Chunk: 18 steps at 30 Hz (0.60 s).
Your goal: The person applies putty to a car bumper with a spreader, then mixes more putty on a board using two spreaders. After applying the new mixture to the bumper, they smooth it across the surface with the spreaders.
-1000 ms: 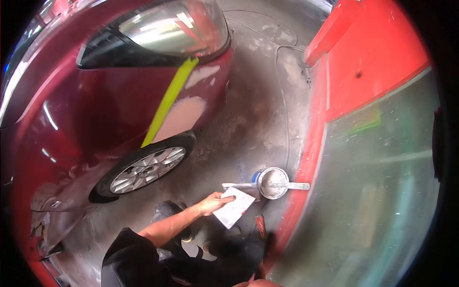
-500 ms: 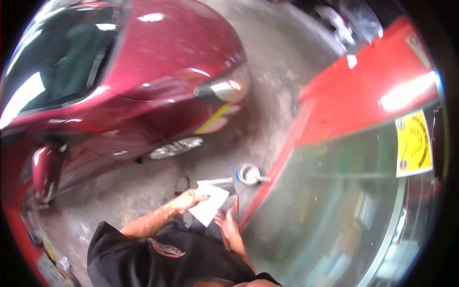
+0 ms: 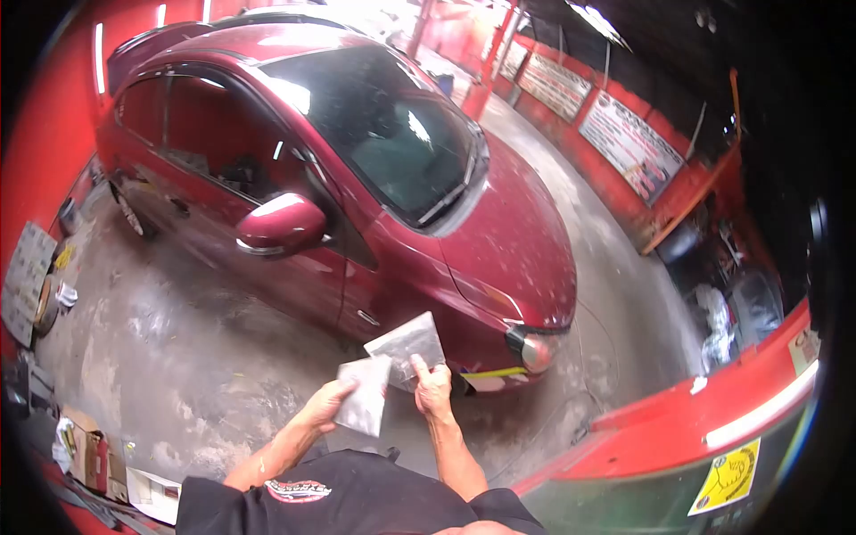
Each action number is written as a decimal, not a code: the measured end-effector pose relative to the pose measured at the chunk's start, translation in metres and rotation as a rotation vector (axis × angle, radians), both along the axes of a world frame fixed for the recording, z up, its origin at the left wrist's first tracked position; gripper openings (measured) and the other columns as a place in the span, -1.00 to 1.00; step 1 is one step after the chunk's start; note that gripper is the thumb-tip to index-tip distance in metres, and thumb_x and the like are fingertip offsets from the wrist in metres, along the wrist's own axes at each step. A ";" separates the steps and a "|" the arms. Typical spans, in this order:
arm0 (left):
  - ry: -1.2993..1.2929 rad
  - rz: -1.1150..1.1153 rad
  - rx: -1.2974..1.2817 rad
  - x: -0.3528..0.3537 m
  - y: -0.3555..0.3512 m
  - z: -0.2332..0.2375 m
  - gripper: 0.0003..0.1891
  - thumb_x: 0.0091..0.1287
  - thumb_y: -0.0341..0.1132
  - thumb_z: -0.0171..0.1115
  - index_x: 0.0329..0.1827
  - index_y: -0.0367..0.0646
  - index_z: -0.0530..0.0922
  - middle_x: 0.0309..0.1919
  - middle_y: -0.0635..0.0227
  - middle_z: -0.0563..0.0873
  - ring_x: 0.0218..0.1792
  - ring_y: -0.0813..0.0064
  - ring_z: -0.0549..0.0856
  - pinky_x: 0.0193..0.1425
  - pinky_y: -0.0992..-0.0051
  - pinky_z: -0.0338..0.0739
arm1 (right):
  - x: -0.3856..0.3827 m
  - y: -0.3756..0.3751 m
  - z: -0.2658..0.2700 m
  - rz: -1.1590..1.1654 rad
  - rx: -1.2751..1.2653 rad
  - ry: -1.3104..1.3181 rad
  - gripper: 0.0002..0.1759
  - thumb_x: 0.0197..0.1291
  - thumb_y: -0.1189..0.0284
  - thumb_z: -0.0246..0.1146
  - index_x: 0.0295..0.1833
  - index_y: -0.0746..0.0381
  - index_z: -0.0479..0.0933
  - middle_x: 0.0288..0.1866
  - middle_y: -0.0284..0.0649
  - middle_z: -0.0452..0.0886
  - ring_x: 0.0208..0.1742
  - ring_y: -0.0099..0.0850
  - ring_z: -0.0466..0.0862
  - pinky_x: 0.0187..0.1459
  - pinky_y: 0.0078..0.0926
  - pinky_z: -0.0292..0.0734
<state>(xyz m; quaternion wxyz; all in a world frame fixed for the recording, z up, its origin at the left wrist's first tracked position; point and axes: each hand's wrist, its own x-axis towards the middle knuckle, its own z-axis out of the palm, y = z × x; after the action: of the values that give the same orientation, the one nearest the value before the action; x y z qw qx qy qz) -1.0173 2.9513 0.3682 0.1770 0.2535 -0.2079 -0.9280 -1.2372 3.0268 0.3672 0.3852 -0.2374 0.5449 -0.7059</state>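
My left hand (image 3: pixel 325 407) pinches a thin whitish sheet (image 3: pixel 363 406) by its left edge, thumb on top. Just to the right, my right hand (image 3: pixel 434 390) grips a flat grey rectangular sheet (image 3: pixel 406 341) by its lower right corner, with the thumb laid across its face. The two sheets are close side by side and almost overlap in this view. Both are held up in front of my chest, before the front side of a dark red car (image 3: pixel 357 299). What the sheets are made of does not show.
A bright red car hood (image 3: pixel 624 432) with a yellow sticker (image 3: pixel 727 477) on its windshield lies at lower right. Cardboard boxes (image 3: pixel 89 455) and a white container (image 3: pixel 153 493) stand at lower left. Wall banners (image 3: pixel 629 147) hang at the back right.
My view has swung up and left toward the dark red car. My right hand, free and open before, now holds the grey sheet. The white sheet stays in my left hand.
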 end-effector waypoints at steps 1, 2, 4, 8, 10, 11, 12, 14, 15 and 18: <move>0.099 0.157 0.186 0.011 -0.008 -0.007 -0.60 0.49 -0.23 0.21 0.27 -0.29 0.52 0.02 0.23 0.76 -0.02 0.41 0.76 0.17 0.42 0.65 | 0.011 -0.015 0.019 0.103 0.108 0.188 -0.83 0.36 0.44 0.32 -0.07 0.33 0.63 -0.21 -0.36 0.69 -0.28 -0.61 0.63 -0.23 -0.54 0.53; 0.161 0.279 0.229 0.027 -0.013 0.000 -0.62 0.50 -0.22 0.19 0.26 -0.25 0.55 0.02 0.28 0.76 0.03 0.46 0.74 0.21 0.42 0.62 | 0.036 -0.026 0.053 0.170 0.068 0.341 -0.78 0.29 0.48 0.34 -0.01 0.35 0.63 -0.19 -0.35 0.71 -0.29 -0.61 0.63 -0.24 -0.53 0.54; 0.104 0.430 0.184 0.053 -0.022 0.004 -0.67 0.52 -0.19 0.16 0.20 -0.18 0.59 -0.04 0.36 0.77 0.01 0.49 0.73 0.19 0.43 0.60 | 0.071 -0.047 0.050 0.470 -0.049 0.531 -0.69 0.29 0.60 0.25 0.15 0.31 0.61 -0.02 -0.32 0.70 -0.06 -0.55 0.65 0.03 -0.50 0.56; 0.012 0.772 0.051 0.134 -0.057 -0.005 -0.69 0.53 -0.17 0.13 0.14 -0.18 0.61 -0.06 0.31 0.77 -0.06 0.42 0.75 0.10 0.37 0.63 | 0.147 -0.085 0.101 0.742 -0.428 0.591 -0.54 0.25 0.81 0.11 0.24 0.31 0.56 0.10 -0.14 0.67 0.17 -0.33 0.65 0.21 -0.44 0.52; -0.116 0.889 -0.180 0.173 -0.069 0.021 -0.67 0.52 -0.15 0.18 0.11 -0.24 0.60 -0.11 0.27 0.77 -0.19 0.42 0.76 -0.04 0.34 0.67 | 0.176 -0.112 0.112 0.678 -0.580 0.786 -0.48 0.19 0.85 0.10 0.25 0.31 0.56 0.14 -0.05 0.64 0.17 -0.23 0.66 0.22 -0.41 0.52; -0.228 0.905 -0.290 0.189 -0.077 0.021 -0.71 0.52 -0.16 0.19 0.02 -0.23 0.62 -0.19 0.32 0.75 -0.26 0.47 0.71 -0.12 0.37 0.63 | 0.190 -0.126 0.115 0.621 -0.544 1.031 -0.42 0.08 0.82 0.16 0.25 0.28 0.57 0.17 0.04 0.60 0.18 -0.09 0.64 0.21 -0.30 0.55; -0.340 0.917 -0.399 0.204 -0.085 0.021 -0.73 0.52 -0.16 0.21 -0.08 -0.21 0.64 -0.27 0.37 0.74 -0.33 0.52 0.67 -0.20 0.40 0.59 | 0.204 -0.144 0.105 0.548 -0.548 1.271 -0.41 0.05 0.74 0.20 0.27 0.25 0.56 0.19 0.04 0.59 0.19 -0.06 0.63 0.21 -0.22 0.54; -0.647 0.903 -0.705 0.240 -0.105 0.018 -0.63 0.53 -0.14 0.21 -0.42 -0.21 0.61 -0.57 0.51 0.60 -0.51 0.65 0.48 -0.43 0.43 0.38 | 0.238 -0.175 0.094 0.432 -0.525 1.754 -0.39 0.05 0.52 0.23 0.32 0.20 0.52 0.23 -0.01 0.57 0.21 -0.03 0.60 0.24 -0.04 0.50; -0.725 0.930 -0.800 0.255 -0.113 0.028 -0.60 0.53 -0.13 0.21 -0.45 -0.23 0.59 -0.60 0.51 0.58 -0.52 0.65 0.46 -0.45 0.42 0.35 | 0.257 -0.186 0.081 0.437 -0.558 1.785 -0.43 0.15 0.41 0.18 0.33 0.18 0.50 0.25 -0.04 0.53 0.22 -0.08 0.55 0.23 -0.07 0.47; -0.881 1.086 -0.942 0.287 -0.125 0.057 -0.51 0.53 -0.09 0.21 -0.47 -0.36 0.57 -0.67 0.45 0.55 -0.55 0.65 0.43 -0.47 0.38 0.35 | 0.312 -0.207 0.051 0.701 -0.680 1.509 -0.36 0.01 0.60 0.22 0.33 0.22 0.51 0.26 -0.03 0.56 0.24 -0.02 0.57 0.28 -0.02 0.47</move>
<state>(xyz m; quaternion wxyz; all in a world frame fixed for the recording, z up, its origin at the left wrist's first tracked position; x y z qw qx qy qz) -0.7302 2.8262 0.4250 0.5886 0.5570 -0.4725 -0.3465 -0.9248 2.8200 0.4177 0.0270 -0.8920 0.3109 -0.3271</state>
